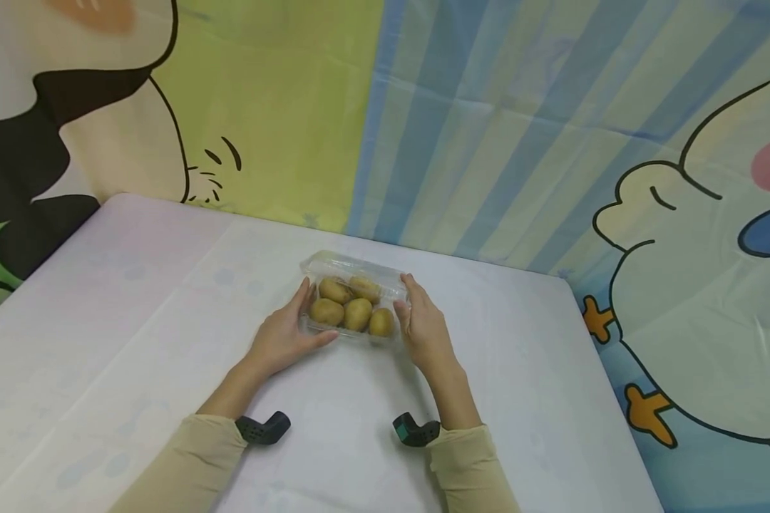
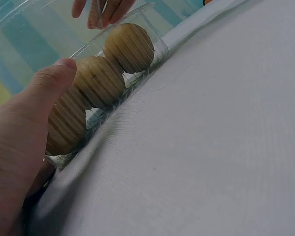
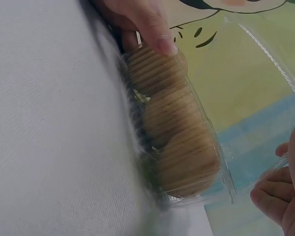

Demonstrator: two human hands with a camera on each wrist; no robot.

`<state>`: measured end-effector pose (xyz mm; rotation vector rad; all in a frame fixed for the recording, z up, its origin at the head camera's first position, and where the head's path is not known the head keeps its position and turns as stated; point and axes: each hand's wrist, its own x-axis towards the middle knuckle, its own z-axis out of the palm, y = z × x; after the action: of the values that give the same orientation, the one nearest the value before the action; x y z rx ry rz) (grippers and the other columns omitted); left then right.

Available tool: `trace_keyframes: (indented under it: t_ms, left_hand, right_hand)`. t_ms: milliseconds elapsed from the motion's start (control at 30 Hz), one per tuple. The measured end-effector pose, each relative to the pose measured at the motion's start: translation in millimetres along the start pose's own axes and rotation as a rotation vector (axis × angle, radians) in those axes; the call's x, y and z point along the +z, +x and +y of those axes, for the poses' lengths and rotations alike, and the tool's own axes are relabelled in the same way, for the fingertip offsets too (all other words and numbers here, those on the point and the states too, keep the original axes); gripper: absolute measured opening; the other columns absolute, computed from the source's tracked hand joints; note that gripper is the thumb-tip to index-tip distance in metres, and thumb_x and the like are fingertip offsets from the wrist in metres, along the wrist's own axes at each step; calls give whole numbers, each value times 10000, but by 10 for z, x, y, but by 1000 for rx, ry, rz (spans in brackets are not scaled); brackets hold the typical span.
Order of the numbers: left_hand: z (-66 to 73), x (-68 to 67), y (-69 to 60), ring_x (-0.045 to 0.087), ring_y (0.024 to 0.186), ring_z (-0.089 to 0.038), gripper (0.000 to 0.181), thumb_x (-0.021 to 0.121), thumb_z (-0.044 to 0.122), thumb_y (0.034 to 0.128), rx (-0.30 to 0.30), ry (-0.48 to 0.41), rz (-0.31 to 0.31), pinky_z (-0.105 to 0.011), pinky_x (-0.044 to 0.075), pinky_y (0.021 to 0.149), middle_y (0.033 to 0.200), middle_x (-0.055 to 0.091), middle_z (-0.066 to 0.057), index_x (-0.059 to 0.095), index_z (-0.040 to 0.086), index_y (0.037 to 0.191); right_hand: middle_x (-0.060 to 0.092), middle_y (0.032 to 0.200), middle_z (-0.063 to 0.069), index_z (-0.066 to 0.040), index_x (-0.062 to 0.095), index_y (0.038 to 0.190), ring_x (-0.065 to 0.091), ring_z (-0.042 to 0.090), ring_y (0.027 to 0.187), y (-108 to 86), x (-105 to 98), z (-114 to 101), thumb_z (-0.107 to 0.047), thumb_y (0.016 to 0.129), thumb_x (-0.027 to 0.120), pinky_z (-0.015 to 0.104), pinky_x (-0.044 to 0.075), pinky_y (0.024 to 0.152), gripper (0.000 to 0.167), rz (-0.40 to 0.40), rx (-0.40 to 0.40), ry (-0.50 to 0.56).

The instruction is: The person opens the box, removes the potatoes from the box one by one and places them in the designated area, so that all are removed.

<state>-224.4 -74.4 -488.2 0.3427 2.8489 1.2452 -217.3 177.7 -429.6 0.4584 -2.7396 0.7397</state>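
Observation:
A clear plastic container [image 1: 343, 265] with several round, yellow-brown potatoes [image 1: 358, 314] in it sits on the white-covered table. My left hand [image 1: 281, 340] grips its left end, the thumb along the near wall; the left wrist view shows that hand [image 2: 24, 123] against the ribbed side. On the right, my right hand [image 1: 427, 335] pinches clear plastic at the raised lid. In the right wrist view the right hand [image 3: 282, 189] has the lid's edge between thumb and fingers, apart from the potatoes [image 3: 189, 164]. The lid stands open, tilted up behind the potatoes.
The white tablecloth [image 1: 532, 399] spreads around the container. Beyond the table's far edge hangs a backdrop [image 1: 282, 107] with cartoon figures, plain yellow-green and blue stripes. A black device [image 1: 264, 429] is at the left wrist and another [image 1: 416, 432] at the right.

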Motion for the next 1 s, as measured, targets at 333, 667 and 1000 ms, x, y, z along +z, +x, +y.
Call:
trace_keyframes:
  t_ms: [333,667,1000]
  left_hand:
    - [6,-16,-5,412,1323,-404,1159,666,686,723,7,-7,3,-567,383,1032,1544,306,-45,50,144,1543]
    - [3,-7,-7,374,1355,-393,1165,650,709,718,-7,-15,-13,-574,349,1063,1563,266,-12,36,163,1543]
    - [13,-12,-17,357,1371,-376,1164,649,705,722,0,-19,-12,-572,337,1073,1559,272,-18,36,152,1543]
  right_hand:
    - [541,1364,138,-84,416,1436,586,309,1178,41,-75,7,-534,982,353,417,480,995,642,65,96,101]
    - [663,1105,133,-4,620,1228,663,237,1032,69,-133,-46,-355,954,560,280,551,864,450,304,130,306]
    - [660,1131,161,23,622,1210,654,262,1054,71,-253,-24,-205,952,575,318,549,881,348,354,104,348]
